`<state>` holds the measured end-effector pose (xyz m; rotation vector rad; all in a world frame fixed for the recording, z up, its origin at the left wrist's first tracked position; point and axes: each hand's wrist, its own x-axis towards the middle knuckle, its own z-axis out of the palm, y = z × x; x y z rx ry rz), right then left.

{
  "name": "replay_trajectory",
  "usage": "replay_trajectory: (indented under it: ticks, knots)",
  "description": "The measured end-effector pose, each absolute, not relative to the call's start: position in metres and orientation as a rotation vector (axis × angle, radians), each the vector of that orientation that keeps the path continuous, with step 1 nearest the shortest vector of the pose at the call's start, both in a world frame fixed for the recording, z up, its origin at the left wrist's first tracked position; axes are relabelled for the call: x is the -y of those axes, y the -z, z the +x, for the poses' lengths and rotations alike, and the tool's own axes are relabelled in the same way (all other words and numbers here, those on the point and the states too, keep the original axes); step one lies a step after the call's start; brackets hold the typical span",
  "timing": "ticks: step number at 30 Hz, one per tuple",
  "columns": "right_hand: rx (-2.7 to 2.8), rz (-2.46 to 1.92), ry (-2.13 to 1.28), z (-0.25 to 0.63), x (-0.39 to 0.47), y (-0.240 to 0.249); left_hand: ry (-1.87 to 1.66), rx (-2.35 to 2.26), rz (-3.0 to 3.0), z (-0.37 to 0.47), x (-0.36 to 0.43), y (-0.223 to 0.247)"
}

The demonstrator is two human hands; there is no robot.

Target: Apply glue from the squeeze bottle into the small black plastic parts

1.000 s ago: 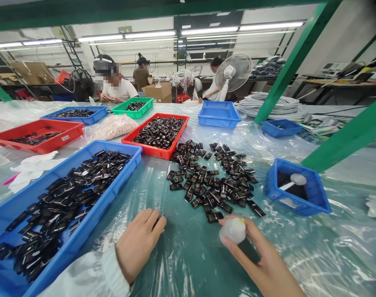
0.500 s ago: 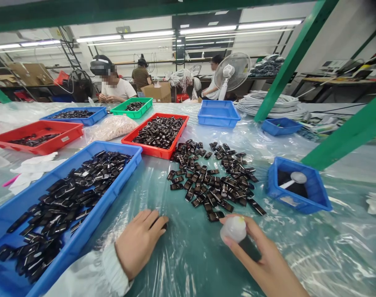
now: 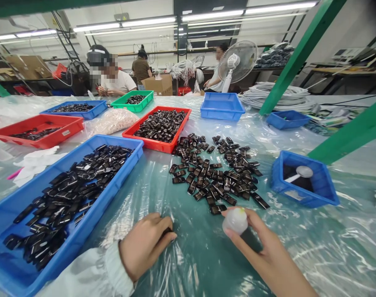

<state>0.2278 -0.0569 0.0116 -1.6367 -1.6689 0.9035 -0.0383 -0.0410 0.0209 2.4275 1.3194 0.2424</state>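
Observation:
My left hand [image 3: 147, 245] rests low over the sheeted table, its fingers curled round something dark, mostly hidden, that resembles the small black parts nearby. Between the thumb and fingers of my right hand [image 3: 256, 239] is a small translucent white bottle [image 3: 236, 221] with a yellowish tip. Just beyond the bottle lies a loose pile of small black parts [image 3: 219, 173], glossy and oblong. To the left of my left hand stands a long blue tray [image 3: 113, 192] holding many more black parts.
Behind the pile stand a red tray [image 3: 163, 146] of black parts and a blue bin [image 3: 222, 113]. A small blue box [image 3: 305, 196] with a white scoop [image 3: 304, 171] is at right, near a green post [image 3: 339, 144]. Co-workers sit across the table.
My left hand has shifted slightly right, with its fingers curled in more tightly. My right hand still grips the bottle, and the view has tilted down a little.

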Motion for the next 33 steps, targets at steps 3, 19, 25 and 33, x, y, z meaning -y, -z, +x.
replay_trajectory:
  ticks: [3,19,25,33]
  knots:
    - [1.671,-1.651,-0.911,0.228,0.057,-0.011,-0.276,-1.424,2.642,-0.028,0.044,-0.017]
    - [1.692,-1.617,-0.829,0.228,0.056,-0.012,-0.584,-1.025,2.932,-0.019,0.057,-0.015]
    - [1.624,-1.602,-0.909,0.226,0.060,-0.015,-0.825,-1.225,2.156,-0.025,0.054,-0.009]
    - [1.501,-1.466,-1.109,0.218,0.078,-0.016,-0.922,-1.242,1.618,-0.021,0.060,-0.014]
